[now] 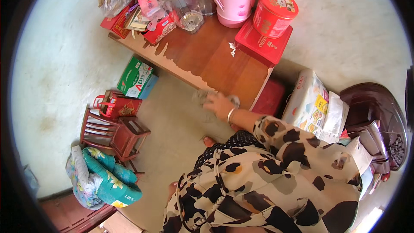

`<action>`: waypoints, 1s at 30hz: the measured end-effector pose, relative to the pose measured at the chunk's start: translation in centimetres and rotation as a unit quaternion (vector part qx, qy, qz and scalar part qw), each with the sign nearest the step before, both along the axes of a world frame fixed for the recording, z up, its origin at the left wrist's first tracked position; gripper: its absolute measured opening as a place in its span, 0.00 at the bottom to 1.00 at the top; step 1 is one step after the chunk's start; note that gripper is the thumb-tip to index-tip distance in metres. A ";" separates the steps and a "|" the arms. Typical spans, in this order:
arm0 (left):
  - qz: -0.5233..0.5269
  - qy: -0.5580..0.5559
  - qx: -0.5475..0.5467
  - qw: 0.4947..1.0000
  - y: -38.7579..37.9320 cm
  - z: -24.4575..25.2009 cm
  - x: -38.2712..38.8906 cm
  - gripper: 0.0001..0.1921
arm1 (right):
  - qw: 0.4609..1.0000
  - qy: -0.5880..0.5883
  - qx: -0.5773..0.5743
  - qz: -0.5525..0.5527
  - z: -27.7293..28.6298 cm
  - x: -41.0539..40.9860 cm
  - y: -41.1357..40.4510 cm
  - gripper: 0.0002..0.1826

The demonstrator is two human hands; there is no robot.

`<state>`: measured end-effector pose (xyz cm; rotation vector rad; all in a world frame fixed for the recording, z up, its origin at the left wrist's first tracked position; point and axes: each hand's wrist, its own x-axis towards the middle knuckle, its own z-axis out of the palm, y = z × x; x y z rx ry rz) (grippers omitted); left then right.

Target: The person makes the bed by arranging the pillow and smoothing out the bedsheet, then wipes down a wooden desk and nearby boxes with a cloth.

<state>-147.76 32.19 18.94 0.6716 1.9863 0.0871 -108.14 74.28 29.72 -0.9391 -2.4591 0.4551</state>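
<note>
My right hand [220,105], with a light bangle at the wrist, is at the near edge of a brown wooden table [207,55]. It presses on a greyish crumpled cloth [233,99], blurred, that shows on both sides of the fingers. The table's surface layer is worn off along its edge. A small torn white scrap [232,49] lies further back, beside a flat red tin box [265,43] with a round red tin [275,13] on top. My left hand is out of view; a bit of skin shows at the bottom rim.
A pink thermos jug [234,0], a clear plastic pitcher [181,3] and red packets stand at the back. Left are a green carton [134,76], a small wooden chair [124,139] and a teal bundle [113,178]. Packaged paper [307,100] and a dark plastic basin [372,100] are right.
</note>
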 end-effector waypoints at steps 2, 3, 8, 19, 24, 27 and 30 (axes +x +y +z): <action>-0.231 0.098 0.209 0.945 3.3 -0.2 1.7 0.06 | 0.997 0.019 -0.073 0.001 1.5 1.5 -0.8 0.18; -0.094 -0.100 0.215 0.967 6.7 1.0 3.9 0.06 | 0.987 0.039 -0.153 -0.004 2.0 3.4 -1.2 0.18; 0.267 -0.225 0.103 0.932 16.5 10.0 11.5 0.07 | 0.968 -0.086 0.112 -0.209 3.8 14.6 4.3 0.14; -0.026 -0.298 0.465 0.833 29.7 33.2 19.4 0.09 | 0.971 0.045 -0.202 -0.122 4.4 10.6 -5.8 0.16; -0.180 -0.715 0.380 0.559 31.2 46.8 24.4 0.09 | 0.932 0.172 -0.002 -0.318 7.6 17.3 2.0 0.20; -0.179 -0.779 0.321 0.507 31.2 47.4 27.0 0.08 | 0.878 0.089 0.001 -0.471 8.6 23.0 5.9 0.21; -0.170 -0.772 0.377 0.483 30.4 48.9 27.2 0.08 | 0.846 -0.084 -0.111 -0.515 6.3 18.1 9.2 0.21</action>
